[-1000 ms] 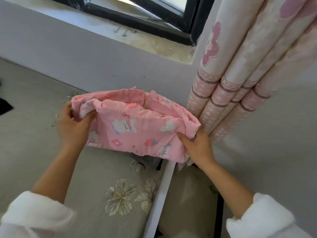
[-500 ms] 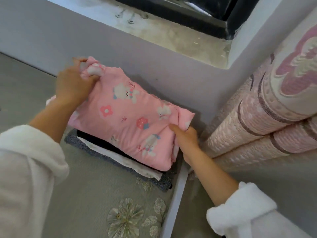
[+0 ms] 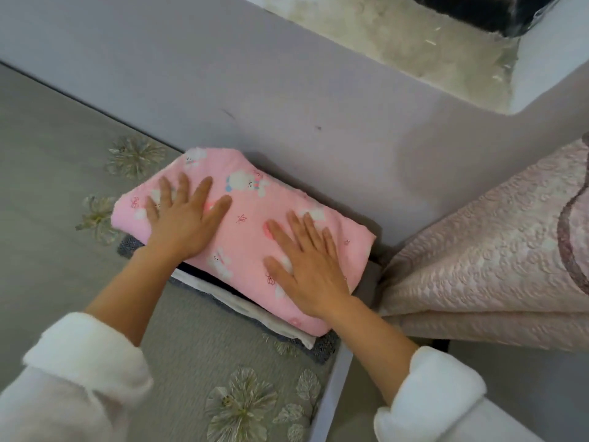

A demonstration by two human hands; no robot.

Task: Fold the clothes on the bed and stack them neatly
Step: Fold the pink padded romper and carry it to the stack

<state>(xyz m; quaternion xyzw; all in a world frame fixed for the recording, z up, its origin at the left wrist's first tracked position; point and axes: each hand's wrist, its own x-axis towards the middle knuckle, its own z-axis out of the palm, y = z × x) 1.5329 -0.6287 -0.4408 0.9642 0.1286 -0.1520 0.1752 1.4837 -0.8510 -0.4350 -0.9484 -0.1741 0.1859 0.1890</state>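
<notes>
A folded pink garment (image 3: 245,228) printed with white bunnies lies on top of a stack of folded clothes (image 3: 242,306), whose white, dark and grey-blue edges show beneath it. The stack sits on the grey bed (image 3: 57,218) in the corner by the wall. My left hand (image 3: 183,218) rests flat on the garment's left half, fingers spread. My right hand (image 3: 307,260) lies flat on its right half, fingers also spread. Neither hand grips the cloth.
The grey wall (image 3: 287,90) runs right behind the stack, with a window sill (image 3: 414,43) above. A rolled pink curtain (image 3: 497,250) crowds the right side. The bed's white edge (image 3: 331,393) drops off at lower right. Flower patterns mark the bedspread.
Both hands lowered the pink garment onto the stack, let go of its ends and now press flat on top of it.
</notes>
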